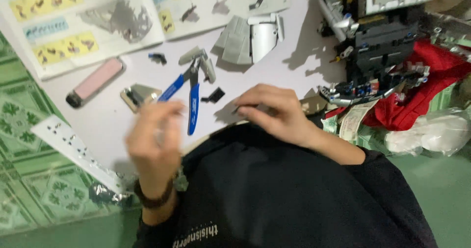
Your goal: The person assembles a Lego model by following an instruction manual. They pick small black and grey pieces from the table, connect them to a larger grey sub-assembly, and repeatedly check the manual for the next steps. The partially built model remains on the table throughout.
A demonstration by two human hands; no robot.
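Left hand (153,137): raised over the near edge of the white sheet (113,115), motion-blurred; fingers curled loosely inward, but whether they hold anything cannot be told. Dark band on the wrist.

Right hand (274,111): low over the sheet's near edge, fingers bent and drawn together on a small grey part (239,109) (mostly hidden under the fingertips).

Cutters (189,88): blue handles, grey jaws, lying on the sheet between the two hands, touched by neither.

Small black piece (213,96): just right of the cutters' handles.

Tan piece (139,96): just left of the cutters.

Pink lighter (95,81): further left, lying aslant.

Grey panels (250,39): a cluster, well beyond the right hand.

Manual (73,27): open at the far left, yellow diagram boxes.

Dark model (378,47): partly built, far right, beside red cloth (431,86).

Perforated white strip (73,147): on the green patterned floor, left of the left hand.
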